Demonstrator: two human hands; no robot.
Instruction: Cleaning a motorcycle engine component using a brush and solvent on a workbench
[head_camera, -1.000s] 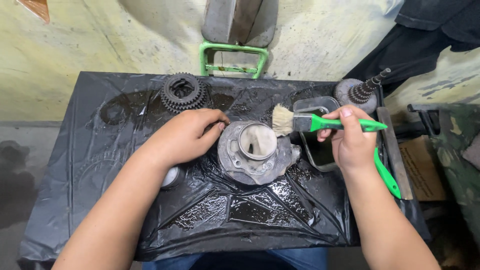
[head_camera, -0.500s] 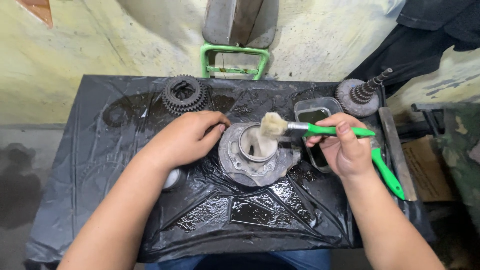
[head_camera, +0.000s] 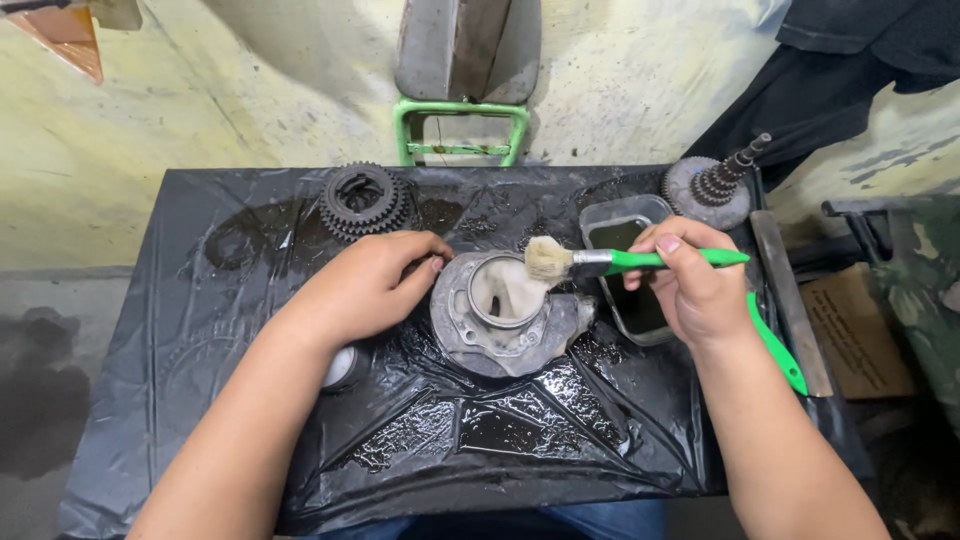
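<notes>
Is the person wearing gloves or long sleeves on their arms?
No. Both hands are bare: the left hand and the right hand have no gloves, rings or watch that show. Both forearms are bare too, with no sleeves in view all the way to the picture's lower edge. The fingernails are short and unpainted. A bit of blue trousers shows between the arms at the bottom.

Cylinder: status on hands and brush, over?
Left hand steadies cylinder at its rim. Right hand grips green brush, bristles over the bore. Tub close beside the right hand; gear clear behind.
</notes>
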